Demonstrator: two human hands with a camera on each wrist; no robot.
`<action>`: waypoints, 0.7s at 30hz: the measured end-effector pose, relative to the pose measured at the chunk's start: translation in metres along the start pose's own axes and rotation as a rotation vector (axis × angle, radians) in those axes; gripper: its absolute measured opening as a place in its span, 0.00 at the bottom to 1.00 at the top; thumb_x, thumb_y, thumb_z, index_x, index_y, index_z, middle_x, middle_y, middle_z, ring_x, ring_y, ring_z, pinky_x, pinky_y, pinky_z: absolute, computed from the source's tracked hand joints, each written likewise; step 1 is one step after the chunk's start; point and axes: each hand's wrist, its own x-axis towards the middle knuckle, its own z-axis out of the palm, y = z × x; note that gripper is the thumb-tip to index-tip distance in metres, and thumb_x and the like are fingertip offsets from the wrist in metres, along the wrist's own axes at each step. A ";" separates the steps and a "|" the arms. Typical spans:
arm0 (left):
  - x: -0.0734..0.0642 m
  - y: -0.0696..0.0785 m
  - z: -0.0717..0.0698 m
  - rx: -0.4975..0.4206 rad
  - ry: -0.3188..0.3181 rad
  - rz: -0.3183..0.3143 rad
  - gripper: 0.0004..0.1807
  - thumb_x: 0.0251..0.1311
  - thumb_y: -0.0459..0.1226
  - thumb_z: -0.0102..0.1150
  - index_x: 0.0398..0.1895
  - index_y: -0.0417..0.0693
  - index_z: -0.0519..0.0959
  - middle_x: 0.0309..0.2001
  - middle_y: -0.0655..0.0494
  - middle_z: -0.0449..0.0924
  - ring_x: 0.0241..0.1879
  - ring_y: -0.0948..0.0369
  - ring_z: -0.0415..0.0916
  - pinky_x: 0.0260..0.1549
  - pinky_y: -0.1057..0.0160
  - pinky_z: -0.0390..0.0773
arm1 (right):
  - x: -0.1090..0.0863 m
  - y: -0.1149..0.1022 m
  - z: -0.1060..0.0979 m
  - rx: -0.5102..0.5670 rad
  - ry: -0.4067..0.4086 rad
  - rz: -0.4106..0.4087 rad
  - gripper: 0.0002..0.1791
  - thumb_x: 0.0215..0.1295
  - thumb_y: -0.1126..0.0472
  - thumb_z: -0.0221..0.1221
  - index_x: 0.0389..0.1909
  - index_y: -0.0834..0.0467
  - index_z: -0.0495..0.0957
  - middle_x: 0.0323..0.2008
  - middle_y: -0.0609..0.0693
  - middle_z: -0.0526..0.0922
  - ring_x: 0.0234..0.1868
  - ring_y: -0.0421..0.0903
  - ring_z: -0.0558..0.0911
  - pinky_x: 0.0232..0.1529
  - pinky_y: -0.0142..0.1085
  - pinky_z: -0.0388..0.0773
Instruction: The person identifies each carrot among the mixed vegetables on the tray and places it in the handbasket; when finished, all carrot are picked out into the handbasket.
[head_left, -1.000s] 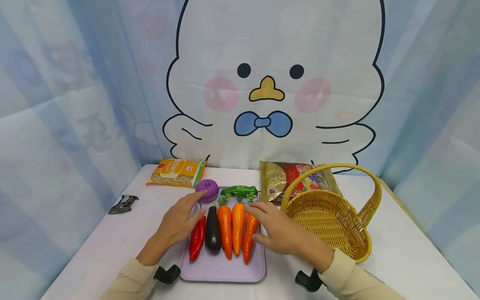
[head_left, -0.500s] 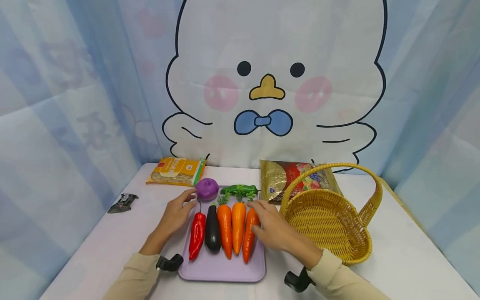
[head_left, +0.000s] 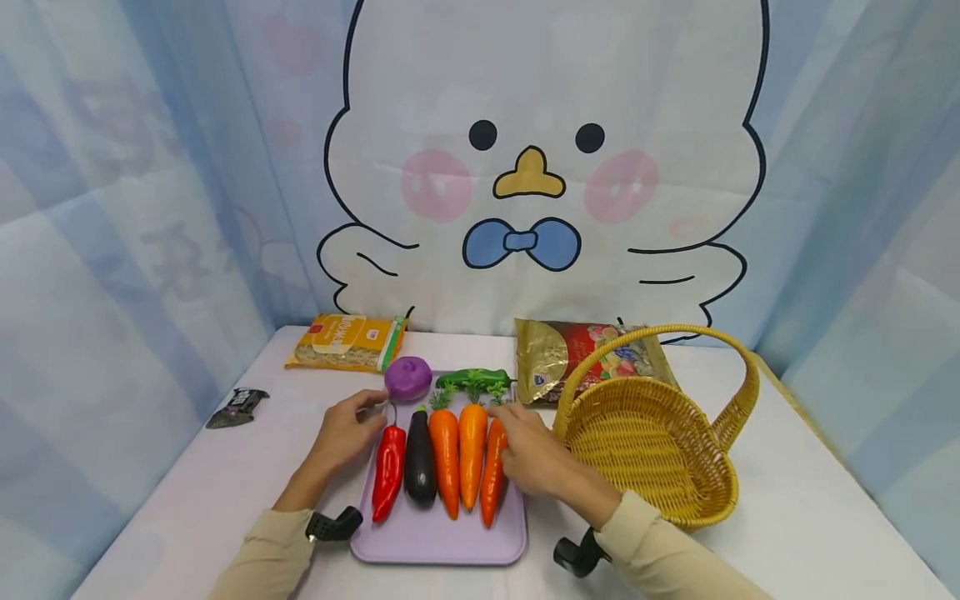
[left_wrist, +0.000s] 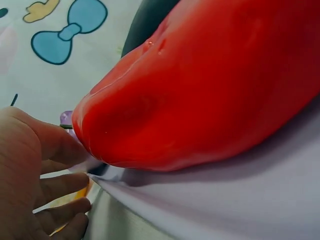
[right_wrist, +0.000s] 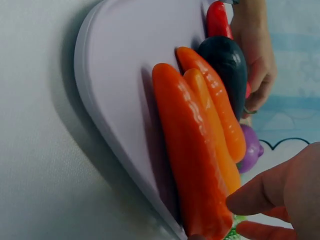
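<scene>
On a lilac tray (head_left: pixel 438 547) lie a red chili pepper (head_left: pixel 388 471), an eggplant (head_left: pixel 421 467), and three carrots, side by side. My left hand (head_left: pixel 341 435) pinches the pepper's thin stem at its far end, by the tray's left rim. In the left wrist view the pepper's red body (left_wrist: pixel 200 100) fills most of the picture. My right hand (head_left: pixel 536 450) has its thumb and fingers about the top of the rightmost carrot (head_left: pixel 492 479). That carrot (right_wrist: pixel 187 150) still lies on the tray in the right wrist view, its leaves mostly hidden.
A purple onion (head_left: pixel 408 379) and a green pepper (head_left: pixel 467 377) sit at the tray's far end. To the right stands a yellow wicker basket (head_left: pixel 648 454) with a tall handle. Behind are an orange packet (head_left: pixel 347 343) and a gold-red packet (head_left: pixel 543 362); a black wrapper (head_left: pixel 237 408) lies left.
Both hands have come down closer to the tray. The left has drawn back from the onion to the pepper's stem; the right has moved left onto the rightmost carrot.
</scene>
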 end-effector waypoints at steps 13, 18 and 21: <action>-0.004 -0.006 0.001 0.022 -0.024 -0.031 0.21 0.63 0.34 0.57 0.59 0.42 0.81 0.64 0.39 0.77 0.69 0.40 0.68 0.69 0.39 0.64 | 0.008 0.000 0.004 -0.160 -0.075 -0.036 0.33 0.58 0.77 0.57 0.67 0.66 0.70 0.66 0.60 0.73 0.63 0.62 0.73 0.68 0.52 0.70; -0.003 -0.009 0.001 0.016 -0.035 -0.035 0.21 0.64 0.34 0.56 0.60 0.43 0.80 0.64 0.40 0.77 0.69 0.41 0.67 0.70 0.38 0.64 | 0.009 0.000 0.005 -0.218 -0.091 -0.045 0.34 0.55 0.77 0.60 0.66 0.65 0.72 0.64 0.59 0.74 0.60 0.61 0.74 0.66 0.51 0.73; -0.003 -0.009 0.000 0.011 -0.037 -0.035 0.21 0.65 0.34 0.55 0.61 0.44 0.80 0.64 0.41 0.78 0.69 0.41 0.68 0.70 0.38 0.63 | 0.010 0.002 0.007 -0.235 -0.090 -0.042 0.34 0.53 0.78 0.62 0.66 0.64 0.73 0.64 0.58 0.75 0.59 0.60 0.74 0.65 0.51 0.74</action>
